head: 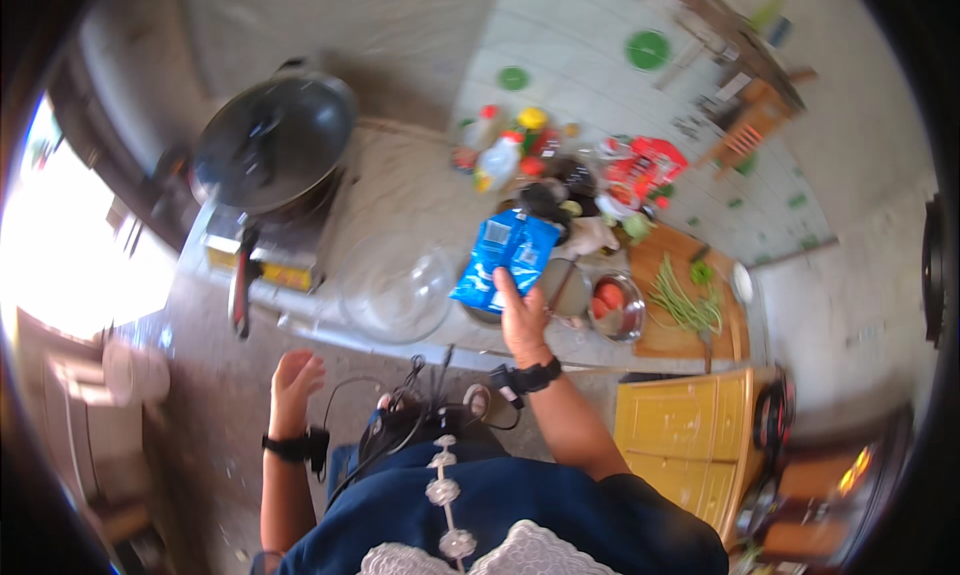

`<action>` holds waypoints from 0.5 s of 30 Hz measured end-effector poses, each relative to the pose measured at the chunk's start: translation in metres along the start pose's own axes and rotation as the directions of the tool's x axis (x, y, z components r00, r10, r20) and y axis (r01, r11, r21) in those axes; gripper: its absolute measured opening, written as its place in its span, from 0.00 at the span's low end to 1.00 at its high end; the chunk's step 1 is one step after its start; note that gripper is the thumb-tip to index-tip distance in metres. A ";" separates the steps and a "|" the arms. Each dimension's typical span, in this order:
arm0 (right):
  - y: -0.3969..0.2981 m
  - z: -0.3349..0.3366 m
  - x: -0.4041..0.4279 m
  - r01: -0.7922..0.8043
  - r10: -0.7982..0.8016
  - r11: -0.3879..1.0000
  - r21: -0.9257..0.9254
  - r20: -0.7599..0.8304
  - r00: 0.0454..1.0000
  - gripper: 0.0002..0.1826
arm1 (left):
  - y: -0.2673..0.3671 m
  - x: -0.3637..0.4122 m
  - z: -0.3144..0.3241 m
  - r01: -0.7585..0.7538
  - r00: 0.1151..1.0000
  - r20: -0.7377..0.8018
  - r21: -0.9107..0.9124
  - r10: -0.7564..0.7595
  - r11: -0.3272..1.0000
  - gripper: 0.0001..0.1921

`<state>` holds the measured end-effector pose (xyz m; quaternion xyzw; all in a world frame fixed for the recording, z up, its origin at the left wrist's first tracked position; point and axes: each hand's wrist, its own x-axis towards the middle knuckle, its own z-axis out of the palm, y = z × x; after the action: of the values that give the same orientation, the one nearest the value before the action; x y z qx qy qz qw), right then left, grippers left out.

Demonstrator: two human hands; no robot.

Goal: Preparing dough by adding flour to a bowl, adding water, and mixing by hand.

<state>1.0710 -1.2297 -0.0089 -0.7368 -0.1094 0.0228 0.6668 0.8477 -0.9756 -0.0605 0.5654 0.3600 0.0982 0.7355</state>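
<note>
My right hand (521,316) grips the lower end of a blue plastic packet (510,256) over the front of the counter. Beneath and beside the packet are bowls, partly hidden by it. A steel bowl with red tomatoes (615,306) stands to its right, and a large clear glass bowl (394,288) to its left. My left hand (295,376) hangs in front of the counter edge, holding nothing, its fingers loosely apart.
A lidded wok (276,144) sits on a stove (262,237) at the left, its handle projecting past the counter. Bottles (499,162) and a red bag (643,171) crowd the back. Green beans (679,297) lie on a wooden cutting board (649,256). A yellow cabinet (679,432) stands at right.
</note>
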 end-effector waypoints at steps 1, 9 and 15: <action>-0.002 0.000 0.003 -0.032 0.036 0.994 0.101 -0.032 0.999 0.10 | 0.003 -0.001 0.005 0.000 1.000 0.004 0.012 0.000 1.000 0.10; -0.014 -0.105 0.056 0.132 0.003 0.895 0.425 -0.304 0.953 0.13 | 0.002 -0.002 0.031 -0.044 0.998 0.035 0.018 0.044 0.999 0.11; 0.027 -0.236 0.127 0.119 0.075 0.946 0.301 -0.561 0.824 0.14 | -0.005 -0.017 0.056 -0.054 0.992 -0.113 -0.001 0.053 0.999 0.09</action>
<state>1.2406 -1.4380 0.0045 -0.5896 0.0899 -0.1866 0.7807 0.8704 -1.0295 -0.0524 0.5669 0.3854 0.1506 0.7123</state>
